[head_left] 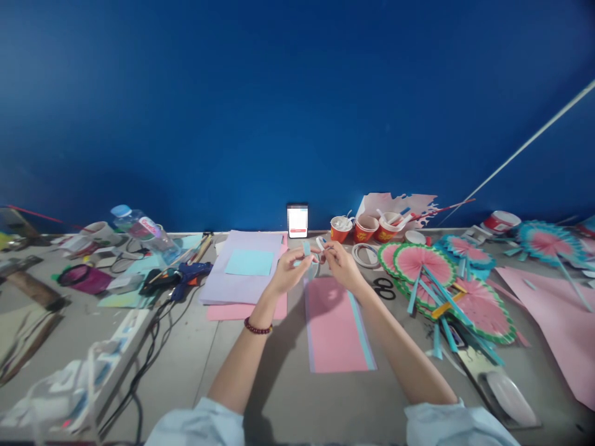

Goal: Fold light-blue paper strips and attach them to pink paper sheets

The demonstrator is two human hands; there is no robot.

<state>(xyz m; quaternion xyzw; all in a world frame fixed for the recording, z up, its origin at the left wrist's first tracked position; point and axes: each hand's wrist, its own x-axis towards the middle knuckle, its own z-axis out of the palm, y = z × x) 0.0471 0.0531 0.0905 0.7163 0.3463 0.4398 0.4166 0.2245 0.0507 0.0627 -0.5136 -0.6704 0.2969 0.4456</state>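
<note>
My left hand is raised over the far end of the pink paper sheet, its fingers pinching a small light-blue strip. Close beside it on the right, my right hand has its fingers closed near a white piece; what exactly they grip is too small to tell. Below both hands lies the pink sheet, with lilac edges and a light-blue stripe along its right side. A beaded bracelet circles my left wrist.
Lilac papers lie left, near a blue glue gun and a bottle. A phone stands against the wall. Red cups, black scissors handles, watermelon-patterned paper fans and a mouse are on the right.
</note>
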